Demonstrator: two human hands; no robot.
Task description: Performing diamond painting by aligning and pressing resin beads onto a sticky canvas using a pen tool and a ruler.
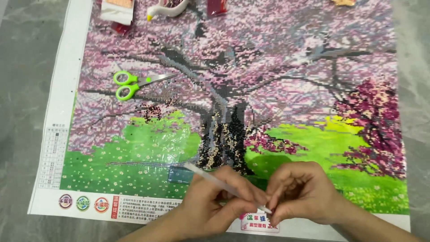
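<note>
Canvas [233,89] on grey, perhaps marble, floor [27,67] | scissors [134,84] atop

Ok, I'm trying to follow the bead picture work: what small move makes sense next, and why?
Probably carry the white pen back over the canvas. The left hand holds it with its tip down at the fingers of the right hand, off the picture's lower edge, beside the half-beaded dark trunk.
</note>
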